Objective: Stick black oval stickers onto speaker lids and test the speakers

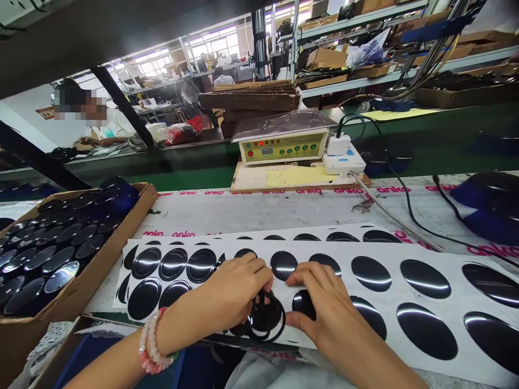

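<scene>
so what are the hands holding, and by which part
The left hand grips a bunch of thin black rings by their top edge. The right hand pinches the edge of a black disc on the white sheet.

Left hand [239,286]: curled round a bunch of thin black rings [265,320], bracelet [152,346] on the wrist.
Right hand [324,308]: thumb and fingertips either side of a glossy disc [302,302], grip unclear.
Sheet [391,300]: white, rows of black discs, under both hands.
Box [117,246]: cardboard, far left, full of discs.

possibly rings [267,321] under left hand [235,292], box [81,286] cropped
</scene>
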`<state>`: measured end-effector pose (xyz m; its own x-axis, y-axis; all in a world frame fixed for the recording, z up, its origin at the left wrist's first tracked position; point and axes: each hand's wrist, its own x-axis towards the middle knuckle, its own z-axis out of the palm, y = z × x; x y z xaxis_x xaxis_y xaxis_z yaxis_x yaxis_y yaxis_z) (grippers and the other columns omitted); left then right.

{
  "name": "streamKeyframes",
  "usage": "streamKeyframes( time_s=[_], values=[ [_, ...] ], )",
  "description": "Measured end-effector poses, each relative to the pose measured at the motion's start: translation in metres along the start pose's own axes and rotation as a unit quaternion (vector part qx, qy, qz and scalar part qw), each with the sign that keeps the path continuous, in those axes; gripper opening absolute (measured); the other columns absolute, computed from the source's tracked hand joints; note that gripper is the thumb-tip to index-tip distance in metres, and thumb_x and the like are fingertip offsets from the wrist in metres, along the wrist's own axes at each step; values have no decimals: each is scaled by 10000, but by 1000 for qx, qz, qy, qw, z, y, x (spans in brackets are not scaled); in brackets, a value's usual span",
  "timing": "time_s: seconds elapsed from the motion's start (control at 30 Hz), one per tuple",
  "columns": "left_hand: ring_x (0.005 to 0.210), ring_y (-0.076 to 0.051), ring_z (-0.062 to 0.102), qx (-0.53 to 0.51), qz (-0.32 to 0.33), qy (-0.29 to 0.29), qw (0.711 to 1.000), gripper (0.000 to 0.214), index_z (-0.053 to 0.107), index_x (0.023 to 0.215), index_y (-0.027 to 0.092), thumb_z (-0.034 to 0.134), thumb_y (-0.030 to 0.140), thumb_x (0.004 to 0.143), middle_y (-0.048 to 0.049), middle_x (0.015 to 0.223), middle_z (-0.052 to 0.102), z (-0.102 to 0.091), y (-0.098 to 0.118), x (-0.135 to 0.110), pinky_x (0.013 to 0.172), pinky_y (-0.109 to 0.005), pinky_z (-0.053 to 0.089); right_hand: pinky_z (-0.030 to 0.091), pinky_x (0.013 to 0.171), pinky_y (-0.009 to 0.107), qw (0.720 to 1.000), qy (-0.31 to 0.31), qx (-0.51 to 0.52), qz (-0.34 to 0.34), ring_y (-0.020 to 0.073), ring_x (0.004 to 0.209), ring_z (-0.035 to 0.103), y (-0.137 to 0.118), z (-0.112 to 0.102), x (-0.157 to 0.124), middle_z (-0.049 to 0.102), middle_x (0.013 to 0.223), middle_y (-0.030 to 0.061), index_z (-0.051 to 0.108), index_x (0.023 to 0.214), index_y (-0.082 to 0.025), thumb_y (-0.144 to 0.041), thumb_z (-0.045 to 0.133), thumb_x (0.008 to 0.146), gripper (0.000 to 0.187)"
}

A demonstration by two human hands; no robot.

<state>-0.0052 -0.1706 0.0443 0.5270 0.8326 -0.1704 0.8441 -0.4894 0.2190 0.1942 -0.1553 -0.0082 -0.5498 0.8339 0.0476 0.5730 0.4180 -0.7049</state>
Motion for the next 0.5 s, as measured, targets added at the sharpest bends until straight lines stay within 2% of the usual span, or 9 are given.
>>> streamKeyframes(
  time_s=[0.13,0.27,0.37,0.43,0.5],
  values=[
    [872,-204,503,30,13,41,999,423,499,1094,212,475,-45,758,-30,997,577,9,0,-8,665,-305,402,419,886,480,1000,13,-1,-2,259,1037,490,1,4,0,537,1097,69,535,990,-213,-76,700,732,336],
    [892,-199,501,21,61,75,995,235,557,1031,214,491,53,873,-40,1019,596,11,-2,-23,705,-308,422,429,890,493,1000,16,-10,-3,267,1052,500,0,6,-2,543,1125,70,549,1009,-229,-130,700,756,312],
    [882,-168,524,-39,66,110,991,134,562,988,210,511,116,908,-35,951,604,1,-6,-49,745,-286,449,449,874,499,999,24,-19,-12,275,1055,514,4,7,-2,558,1121,70,561,1002,-237,-160,705,758,293],
    [842,-150,550,-63,39,161,984,90,552,909,202,548,115,886,-33,891,600,-11,-13,-74,711,-252,471,463,860,512,999,32,-29,-24,284,1050,527,8,7,-1,572,1111,75,572,1000,-240,-174,701,757,283],
    [785,-156,575,-78,2,272,959,83,538,791,204,574,163,854,-26,803,588,-23,-19,-102,666,-250,496,481,844,522,998,43,-38,-36,293,1040,547,12,7,-1,585,1101,79,581,999,-244,-186,699,754,278]
  ],
)
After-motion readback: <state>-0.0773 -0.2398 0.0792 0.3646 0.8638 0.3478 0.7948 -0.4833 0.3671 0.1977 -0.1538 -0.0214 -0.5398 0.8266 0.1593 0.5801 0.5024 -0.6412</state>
